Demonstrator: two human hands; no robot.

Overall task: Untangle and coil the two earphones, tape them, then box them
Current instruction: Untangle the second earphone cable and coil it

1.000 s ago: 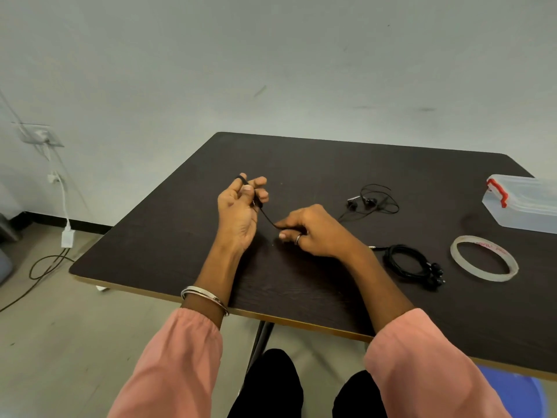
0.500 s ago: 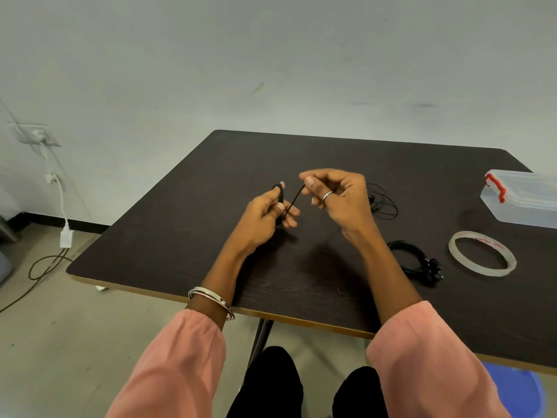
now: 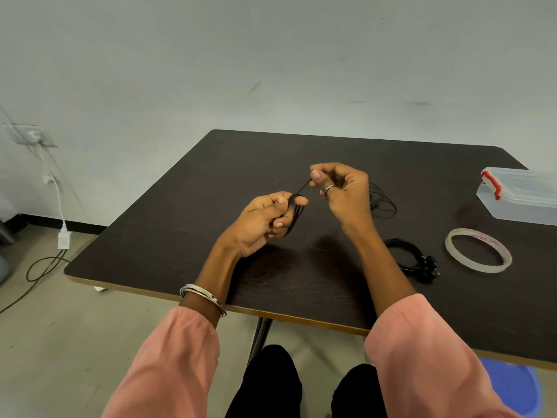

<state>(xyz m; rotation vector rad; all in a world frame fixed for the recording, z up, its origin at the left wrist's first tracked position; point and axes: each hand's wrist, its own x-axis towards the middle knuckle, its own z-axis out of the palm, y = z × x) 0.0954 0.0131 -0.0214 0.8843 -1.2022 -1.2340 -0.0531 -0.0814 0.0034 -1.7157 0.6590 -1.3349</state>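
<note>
Head-camera footage showed the winding stage of the second earphone under way. The left hand [image 3: 259, 224] had its fingers curled round a bundle of black cord loops [image 3: 297, 211], thumb pressing them against the fingers, while the right hand [image 3: 343, 191] pinched the free run of the same cord between thumb and forefinger, holding it taut just above the loops. The cord's loose tail [image 3: 382, 203] lay on the dark table [image 3: 187, 212] behind the right hand, so some length appeared left to wind. A first earphone [image 3: 413, 260] already lay coiled on the table near the right forearm; whether it carried tape could not be made out. The tape roll [image 3: 477, 254] lay flat just beside it, and the clear box with red clasp [image 3: 518, 196] sat closed at the far right. Judging from this, finishing the coil, taping and boxing all remained.
</note>
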